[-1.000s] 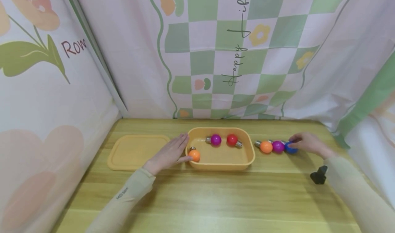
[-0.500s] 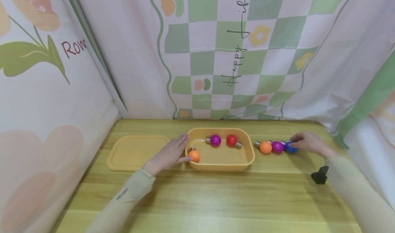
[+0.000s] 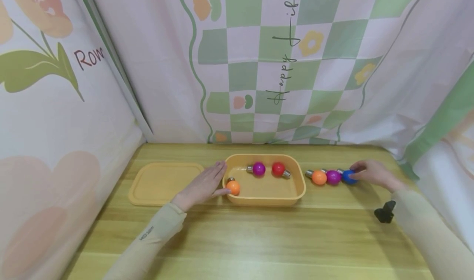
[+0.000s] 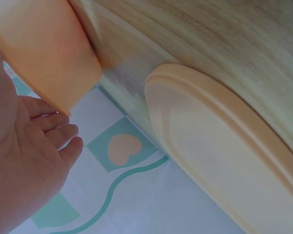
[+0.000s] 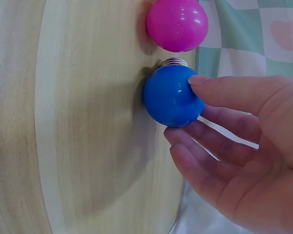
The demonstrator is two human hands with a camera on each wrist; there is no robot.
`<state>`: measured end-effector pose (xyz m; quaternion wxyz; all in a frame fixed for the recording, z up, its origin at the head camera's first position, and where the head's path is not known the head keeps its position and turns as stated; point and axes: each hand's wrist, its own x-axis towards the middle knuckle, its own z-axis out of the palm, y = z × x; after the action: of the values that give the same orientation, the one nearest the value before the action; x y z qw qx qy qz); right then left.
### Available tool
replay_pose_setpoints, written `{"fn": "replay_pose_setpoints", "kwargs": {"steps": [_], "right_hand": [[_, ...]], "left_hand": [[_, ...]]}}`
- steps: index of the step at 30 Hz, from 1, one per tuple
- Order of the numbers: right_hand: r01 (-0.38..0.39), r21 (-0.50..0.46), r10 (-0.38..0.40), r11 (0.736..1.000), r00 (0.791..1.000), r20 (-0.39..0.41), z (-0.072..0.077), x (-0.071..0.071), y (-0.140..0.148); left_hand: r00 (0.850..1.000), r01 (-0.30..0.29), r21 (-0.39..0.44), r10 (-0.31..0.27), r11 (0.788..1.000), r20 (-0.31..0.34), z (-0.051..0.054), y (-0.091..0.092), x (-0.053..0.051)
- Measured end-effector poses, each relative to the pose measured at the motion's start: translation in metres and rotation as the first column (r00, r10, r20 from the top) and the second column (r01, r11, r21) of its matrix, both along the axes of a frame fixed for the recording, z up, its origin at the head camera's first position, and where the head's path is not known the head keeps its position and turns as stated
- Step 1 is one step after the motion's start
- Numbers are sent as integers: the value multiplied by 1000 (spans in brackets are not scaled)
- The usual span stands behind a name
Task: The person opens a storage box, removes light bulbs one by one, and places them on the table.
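Observation:
My left hand [image 3: 201,186] rests against the left end of a yellow plastic box [image 3: 266,200], fingers at its back corner and thumb at the front rim. Inside lie a purple light bulb [image 3: 259,169], a red one [image 3: 278,169] and an orange one [image 3: 233,187]. Right of the box, an orange bulb [image 3: 319,177], a purple bulb [image 3: 333,177] and a blue bulb [image 3: 348,176] lie in a row. My right hand [image 3: 375,175] pinches the blue bulb; in the right wrist view the thumb touches one side, fingertips the other, with its metal cap partly hidden.
A flat yellow lid [image 3: 166,183] lies left of the box, beneath the left forearm's reach. A small black object [image 3: 385,212] shows beside the right sleeve. Patterned curtains [image 3: 266,66] hang behind the wooden table [image 3: 259,243] and along both sides.
My right hand has shifted very slightly to the right along the blue bulb, which stays in place. The left hand and the box have hardly moved.

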<state>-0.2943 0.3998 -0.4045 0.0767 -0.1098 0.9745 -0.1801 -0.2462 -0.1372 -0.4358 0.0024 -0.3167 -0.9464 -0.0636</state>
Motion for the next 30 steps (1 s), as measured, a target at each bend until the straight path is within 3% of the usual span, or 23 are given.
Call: {"fn": "replay_pose_setpoints", "kwargs": {"steps": [30], "right_hand": [[-31,-15,31,999,1000,5,-2,-3,-7]], "left_hand": [[1000,15,5,-15,1000,-17,0,-1,-1]]}}
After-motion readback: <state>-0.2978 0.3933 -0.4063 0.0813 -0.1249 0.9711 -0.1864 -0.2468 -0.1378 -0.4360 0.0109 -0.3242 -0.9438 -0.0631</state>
